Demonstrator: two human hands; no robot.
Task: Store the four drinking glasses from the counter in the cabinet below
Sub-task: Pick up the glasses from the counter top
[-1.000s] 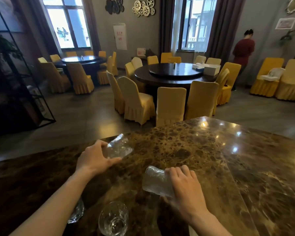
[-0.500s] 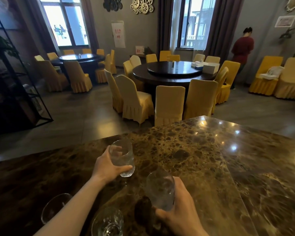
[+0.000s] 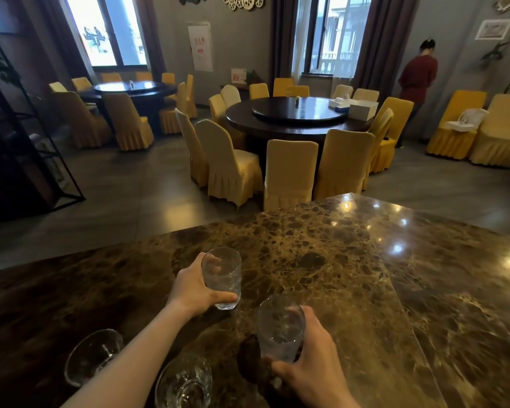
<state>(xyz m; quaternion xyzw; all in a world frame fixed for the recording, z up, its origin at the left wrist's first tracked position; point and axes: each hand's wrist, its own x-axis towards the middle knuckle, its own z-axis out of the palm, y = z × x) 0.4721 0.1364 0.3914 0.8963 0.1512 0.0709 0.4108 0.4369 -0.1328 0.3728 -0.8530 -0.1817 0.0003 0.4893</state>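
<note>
Several clear drinking glasses are over a brown marble counter [image 3: 351, 275]. My left hand [image 3: 193, 290] is wrapped around one upright glass [image 3: 223, 278], its base at or just above the counter. My right hand [image 3: 309, 375] grips a second upright glass [image 3: 280, 328] nearer to me. Two more glasses stand on the counter close to me: one [image 3: 92, 356] left of my left forearm, the other [image 3: 184, 381] between my forearms at the bottom edge. The cabinet below is hidden from this view.
The counter's far edge runs diagonally across the middle of the view. Beyond it lie a tiled floor, round dark tables [image 3: 295, 119] ringed by yellow-covered chairs, a black metal shelf [image 3: 21, 128] at left and a person in red [image 3: 415, 75] at the back right.
A second ago both held glasses were tipped on their sides; both hands have turned them upright. My view has tilted so the two near glasses show more fully.
</note>
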